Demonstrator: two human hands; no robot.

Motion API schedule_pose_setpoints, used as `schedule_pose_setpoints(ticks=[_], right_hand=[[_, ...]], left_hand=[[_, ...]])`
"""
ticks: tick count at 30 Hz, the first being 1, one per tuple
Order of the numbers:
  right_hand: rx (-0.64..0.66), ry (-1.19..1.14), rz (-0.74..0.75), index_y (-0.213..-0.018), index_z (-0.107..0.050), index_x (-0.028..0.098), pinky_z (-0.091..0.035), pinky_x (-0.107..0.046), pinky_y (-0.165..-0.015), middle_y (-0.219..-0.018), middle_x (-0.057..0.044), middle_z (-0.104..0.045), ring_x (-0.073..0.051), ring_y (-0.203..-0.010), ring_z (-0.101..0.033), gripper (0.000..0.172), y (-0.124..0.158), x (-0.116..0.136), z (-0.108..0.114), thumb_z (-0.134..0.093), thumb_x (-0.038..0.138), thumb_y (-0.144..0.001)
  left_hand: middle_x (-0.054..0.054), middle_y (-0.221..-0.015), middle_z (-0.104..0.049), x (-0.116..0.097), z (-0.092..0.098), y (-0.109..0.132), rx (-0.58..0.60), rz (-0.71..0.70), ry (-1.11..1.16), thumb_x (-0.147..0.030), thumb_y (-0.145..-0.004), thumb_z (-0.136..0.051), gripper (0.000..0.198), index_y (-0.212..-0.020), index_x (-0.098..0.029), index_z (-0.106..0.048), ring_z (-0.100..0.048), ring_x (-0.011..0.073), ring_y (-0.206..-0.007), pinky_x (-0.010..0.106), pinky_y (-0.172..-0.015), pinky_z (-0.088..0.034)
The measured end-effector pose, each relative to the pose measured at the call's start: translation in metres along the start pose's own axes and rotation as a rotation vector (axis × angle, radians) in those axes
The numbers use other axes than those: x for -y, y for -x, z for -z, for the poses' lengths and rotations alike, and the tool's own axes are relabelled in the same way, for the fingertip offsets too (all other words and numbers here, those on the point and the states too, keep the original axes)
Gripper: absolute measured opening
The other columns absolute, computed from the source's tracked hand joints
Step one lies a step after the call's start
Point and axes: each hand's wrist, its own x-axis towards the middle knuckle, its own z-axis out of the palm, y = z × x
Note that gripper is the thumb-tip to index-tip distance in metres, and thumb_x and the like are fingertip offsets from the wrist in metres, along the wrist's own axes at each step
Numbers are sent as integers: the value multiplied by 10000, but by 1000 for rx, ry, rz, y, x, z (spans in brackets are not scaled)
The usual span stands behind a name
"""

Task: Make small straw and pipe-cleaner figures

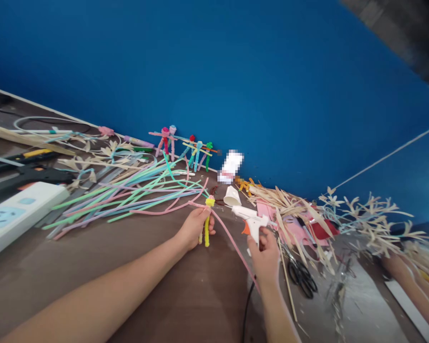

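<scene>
Broadly, the flat, matt blue wall (214, 71) bounds the far side of the brown tabletop (200, 305), limiting reach that way; the most room for moving lies nearer, between the forearms. To the left, a loose heap of pastel fuzzy craft stems (153, 183) and a blocky white plastic power strip (21, 219) crowd the space. To the right, black-handled scissors (300, 274) lie near the right wrist.

Next in size comes a white plastic glue gun with an orange trigger (250, 217). The right hand (266, 257) has its fingers wrapped around the handle; whether one presses the trigger, I cannot tell. It is probably light and rigid, best taken by that handle, well back from a possibly hot nozzle. The nozzle points leftward, near the figure.

Smaller again is a yellow fuzzy-stem figure (210, 202), pinched between thumb and fingers of the left hand (196, 226), its legs showing below the grip. It should be very light, soft and easily bent, so a gentle hold low on the body suits it.

Slimmest, a long pink fuzzy stem (232, 238) trails from beside the figure towards the right wrist and could snag there.
</scene>
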Motion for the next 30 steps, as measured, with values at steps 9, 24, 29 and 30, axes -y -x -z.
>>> schedule_pose_setpoints(ticks=[9,24,29,30], right_hand=[[82,32,-130,-792,-566,121,-374,-236,-430,-525,-23,-599,-163,-454,-543,332,-49,-41,-6,-535,407,-627],[367,179,161,-731,-583,177,-425,-255,-582,-694,-34,-624,-148,-624,-570,287,-54,21,-15,-491,447,-704],[641,-164,126,-761,-588,165,-405,-198,-424,-602,7,-602,-96,-447,-519,211,-36,35,-50,-512,353,-702],[612,-168,126,-747,-590,165,-387,-190,-401,-587,12,-597,-86,-415,-496,205,-35,33,-54,-499,346,-711]], left_hand=[[-42,-485,-462,-4,-3,3,17,35,-23,-390,-735,-474,261,-635,-154,-428,-402,56,-383,215,-419,-437],[-48,-494,-458,-2,-3,5,89,22,-85,-437,-717,-493,280,-699,-160,-462,-405,60,-395,205,-406,-432],[-50,-488,-444,0,-2,5,75,-8,-164,-459,-700,-505,310,-659,-154,-460,-398,56,-389,201,-399,-434],[-50,-487,-443,0,-2,5,73,-11,-174,-462,-696,-509,315,-656,-154,-458,-399,56,-389,200,-398,-433]])
